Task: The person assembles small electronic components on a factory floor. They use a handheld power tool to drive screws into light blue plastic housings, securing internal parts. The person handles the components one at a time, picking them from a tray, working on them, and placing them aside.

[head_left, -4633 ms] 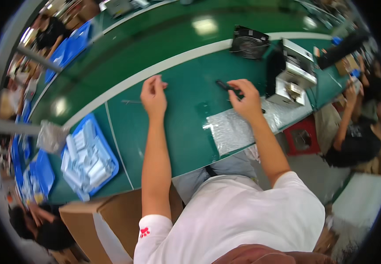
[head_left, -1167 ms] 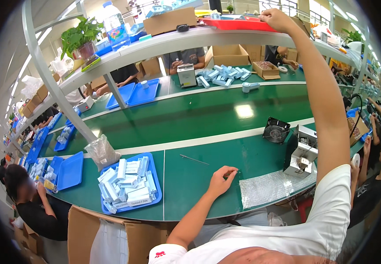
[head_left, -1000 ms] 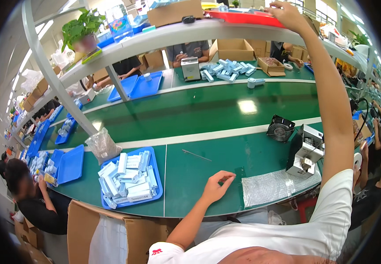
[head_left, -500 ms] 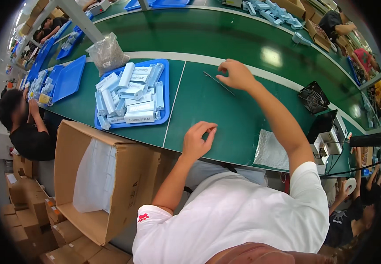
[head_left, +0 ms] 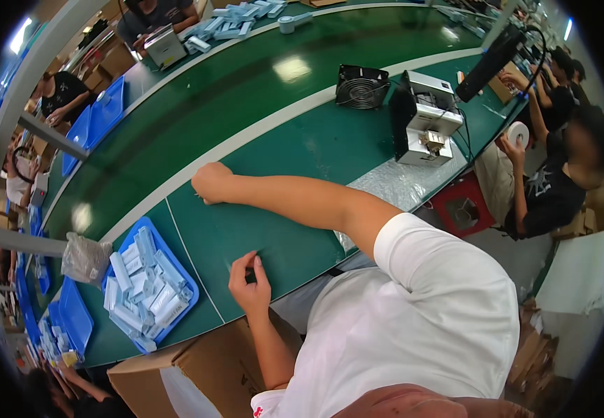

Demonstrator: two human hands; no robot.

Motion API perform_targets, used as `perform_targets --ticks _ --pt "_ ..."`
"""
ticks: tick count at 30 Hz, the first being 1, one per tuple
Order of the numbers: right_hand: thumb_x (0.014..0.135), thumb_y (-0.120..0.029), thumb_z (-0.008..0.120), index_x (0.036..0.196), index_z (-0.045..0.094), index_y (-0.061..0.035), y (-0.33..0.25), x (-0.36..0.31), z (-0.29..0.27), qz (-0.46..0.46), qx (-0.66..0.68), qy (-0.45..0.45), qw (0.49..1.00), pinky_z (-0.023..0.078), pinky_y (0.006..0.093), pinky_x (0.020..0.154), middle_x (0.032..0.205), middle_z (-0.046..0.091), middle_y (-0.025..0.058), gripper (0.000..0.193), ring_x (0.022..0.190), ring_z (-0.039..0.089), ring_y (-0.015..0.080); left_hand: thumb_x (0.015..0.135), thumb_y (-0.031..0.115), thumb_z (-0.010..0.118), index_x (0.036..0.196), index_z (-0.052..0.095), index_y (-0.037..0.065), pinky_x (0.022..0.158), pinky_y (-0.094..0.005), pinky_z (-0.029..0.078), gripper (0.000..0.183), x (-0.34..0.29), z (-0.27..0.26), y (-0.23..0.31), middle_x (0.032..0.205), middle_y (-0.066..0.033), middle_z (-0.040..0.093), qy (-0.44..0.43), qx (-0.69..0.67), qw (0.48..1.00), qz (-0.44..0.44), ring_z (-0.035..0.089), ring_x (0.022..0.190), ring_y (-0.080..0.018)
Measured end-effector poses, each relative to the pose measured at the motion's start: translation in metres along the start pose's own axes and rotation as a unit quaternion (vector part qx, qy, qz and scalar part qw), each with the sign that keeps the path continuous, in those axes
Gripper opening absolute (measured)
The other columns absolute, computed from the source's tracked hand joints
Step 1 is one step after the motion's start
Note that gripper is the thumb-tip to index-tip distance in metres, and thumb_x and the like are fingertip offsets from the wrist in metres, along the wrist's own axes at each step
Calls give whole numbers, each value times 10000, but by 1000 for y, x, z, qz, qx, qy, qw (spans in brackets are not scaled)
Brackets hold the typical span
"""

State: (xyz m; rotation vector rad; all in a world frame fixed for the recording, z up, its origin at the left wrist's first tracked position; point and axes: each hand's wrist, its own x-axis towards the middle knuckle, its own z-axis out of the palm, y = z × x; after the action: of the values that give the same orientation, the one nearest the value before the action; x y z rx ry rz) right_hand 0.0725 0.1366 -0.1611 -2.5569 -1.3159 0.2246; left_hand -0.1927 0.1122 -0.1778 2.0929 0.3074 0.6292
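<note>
My left hand (head_left: 249,284) is over the near part of the green worktable (head_left: 295,258). Its fingers curve loosely, with a gap to the thumb, and I see nothing in them. Farther off, beside the white line along the table, my right hand (head_left: 211,183) is closed with the knuckles up. Whatever it may hold is hidden under the fingers. To the left of both hands, a blue tray (head_left: 192,282) carries a pile of small light-blue and white boxes (head_left: 150,285). A clear bag of small pale pieces (head_left: 86,259) leans by the tray's far corner.
A black fan (head_left: 362,88) and a white-and-black machine (head_left: 427,118) stand to the right, near silvery plastic sheeting (head_left: 385,182). Below the table's edge sits an open cardboard carton (head_left: 215,359). Co-workers are at the right and far left. A metal post (head_left: 51,63) rises at the left.
The view has swung to the right. My right hand, fingers bent apart before, is now closed. The thin dark rod that lay beside it is out of sight.
</note>
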Motion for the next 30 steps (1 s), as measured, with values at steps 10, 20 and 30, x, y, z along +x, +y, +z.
perform_targets --ticks 10,20,30 --pt "701 -265 775 840 774 -62 128 -124 -102 187 -86 60 977 599 467 767 884 751 184 247 876 739 364 923 78 709 1023 736 28 645 -313 474 116 -3 -1 -3 879 -83 706 17 -9 1000 14 640 727 -187" --pt "839 -308 755 828 699 -49 155 -237 -76 172 55 236 955 557 456 698 861 734 139 265 825 702 337 972 169 713 782 672 -11 577 -282 432 265 -10 -2 -25 618 -43 632 -8 47 999 6 587 591 -111" --pt "924 -304 759 1088 685 -41 87 -451 19 77 523 -255 810 558 359 846 1064 743 100 319 970 708 212 970 63 654 1024 749 5 704 -307 546 124 -10 12 -1 863 -102 768 46 -21 999 -7 717 757 -197"
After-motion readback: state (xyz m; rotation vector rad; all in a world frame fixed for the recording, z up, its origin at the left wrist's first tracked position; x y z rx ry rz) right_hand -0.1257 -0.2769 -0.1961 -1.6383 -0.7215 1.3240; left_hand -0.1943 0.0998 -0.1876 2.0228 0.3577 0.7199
